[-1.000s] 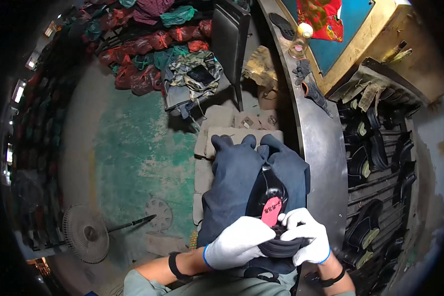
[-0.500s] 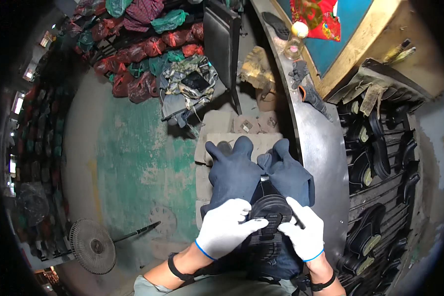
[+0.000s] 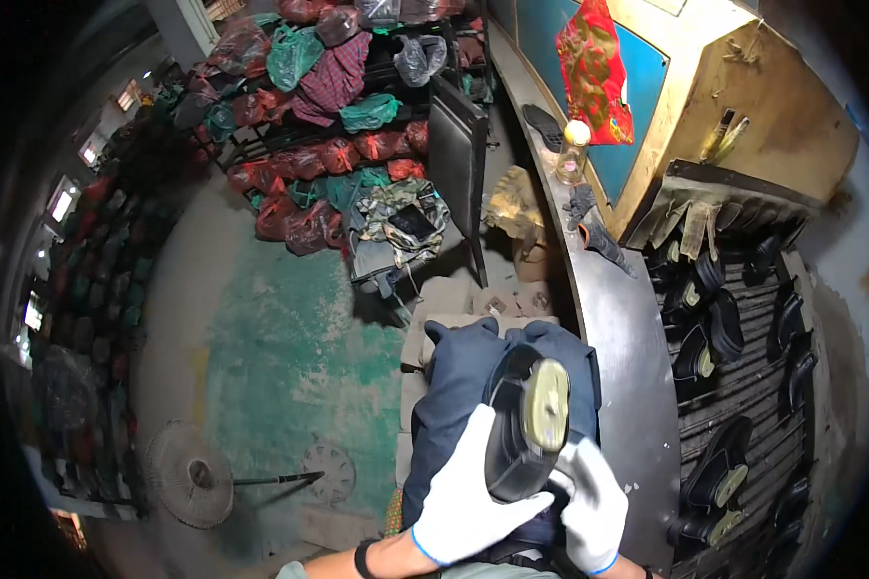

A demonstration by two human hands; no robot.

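A black shoe (image 3: pixel 508 448) is held over my lap, tilted, with a pale yellow-green oval patch (image 3: pixel 548 405) facing up on its right side. My left hand (image 3: pixel 473 502), in a white knitted glove with a blue cuff edge, grips the shoe from the left, thumb across its near end. Close against the shoe's lower right side is my right hand (image 3: pixel 594 507), gloved alike; its fingers are smeared by motion, and whether they grip is unclear. Dark blue trousers (image 3: pixel 463 376) cover my legs beneath the shoe.
Along my right runs a metal bench (image 3: pixel 620 338) bearing a dark glove (image 3: pixel 603 246), a glass jar (image 3: pixel 572 159) and a black sole (image 3: pixel 543 127). Beyond it, black shoes (image 3: pixel 719 463) lie on a slatted rack. A fan (image 3: pixel 191 473) stands left; a chair (image 3: pixel 459 164) stands ahead.
The black ridged sole that faced up between both hands no longer shows. The shoe has turned, exposing its pale patch. My left hand now grips its side; the view has shifted.
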